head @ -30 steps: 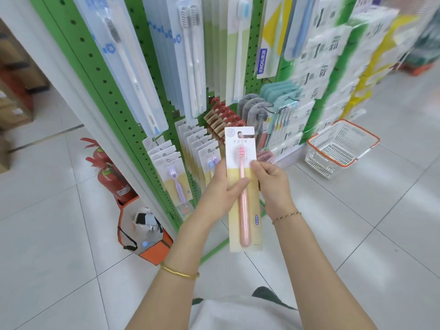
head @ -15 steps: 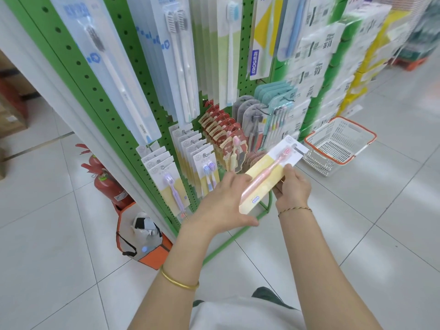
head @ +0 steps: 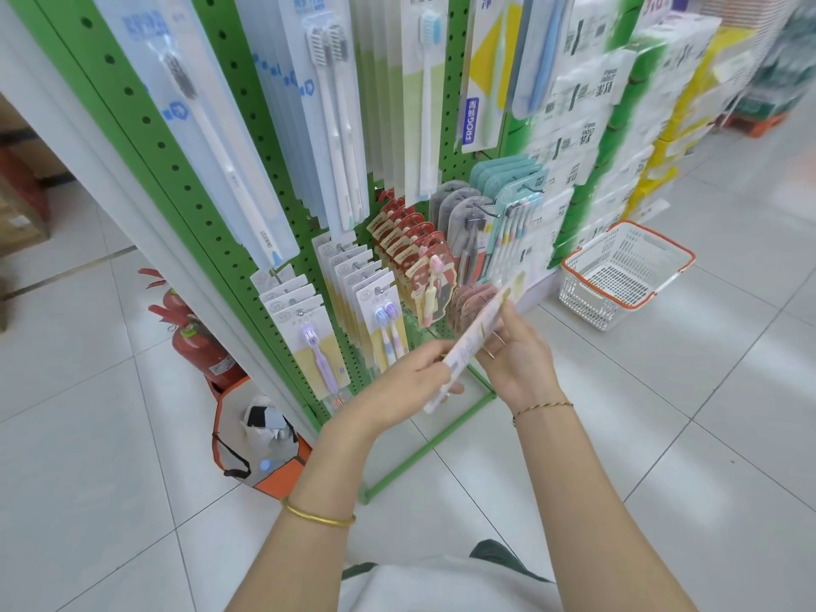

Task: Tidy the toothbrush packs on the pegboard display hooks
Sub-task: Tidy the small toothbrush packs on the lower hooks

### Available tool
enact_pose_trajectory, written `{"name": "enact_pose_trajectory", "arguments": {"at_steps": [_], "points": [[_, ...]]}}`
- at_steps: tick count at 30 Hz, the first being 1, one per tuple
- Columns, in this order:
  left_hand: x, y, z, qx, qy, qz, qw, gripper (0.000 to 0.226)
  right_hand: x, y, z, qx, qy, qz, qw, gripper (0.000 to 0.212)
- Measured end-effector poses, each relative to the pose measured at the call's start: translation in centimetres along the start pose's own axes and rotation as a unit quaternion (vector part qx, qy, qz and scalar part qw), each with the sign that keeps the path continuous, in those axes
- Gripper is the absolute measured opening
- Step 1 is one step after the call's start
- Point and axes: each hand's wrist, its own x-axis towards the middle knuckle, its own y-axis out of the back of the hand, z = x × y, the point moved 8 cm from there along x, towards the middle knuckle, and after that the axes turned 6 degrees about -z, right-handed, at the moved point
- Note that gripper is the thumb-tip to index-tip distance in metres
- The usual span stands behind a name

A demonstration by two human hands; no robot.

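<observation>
Evidently pinched low by the left hand (head: 413,375), higher by the right hand (head: 519,366) — toothbrush pack (head: 473,341) angled edge-on toward the pegboard (head: 247,95), likely for rehanging.

The toothbrush pack (head: 474,342) you hold slants nearly edge-on and blurred, its top toward the green pegboard (head: 247,139), where other packs (head: 318,342) hang in rows on hooks (head: 476,214).

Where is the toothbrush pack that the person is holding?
Head view, centre: the toothbrush pack slants between the left hand, gripping its lower end, and the right hand behind its upper part, low in front of the green pegboard.
</observation>
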Motion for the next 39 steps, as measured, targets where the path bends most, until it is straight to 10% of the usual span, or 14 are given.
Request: {"name": "enact_pose_trajectory", "arguments": {"at_steps": [15, 21, 29, 39], "points": [[-0.9, 6.8, 3.3, -0.096, -0.104, 0.314, 0.939, 0.012, -1.6, -3.4, 0.9, -0.255, -0.003, -0.215, 0.943, 0.035], [-1.7, 7.3, 2.2, -0.239, -0.109, 0.295, 0.919, 0.012, -1.9, -4.0, 2.3, -0.266, -0.054, -0.261, 0.926, 0.025], [-3.1, 7.6, 0.3, -0.333, -0.101, 0.227, 0.91, 0.021, -3.6, -6.0, 6.9, -0.186, -0.173, -0.352, 0.901, 0.1], [-9.3, 13.6, -0.7, -0.075, -0.079, 0.448, 0.888, 0.029, -2.2, -8.9, 9.2, -0.365, -0.066, -0.278, 0.886, 0.046]]}}
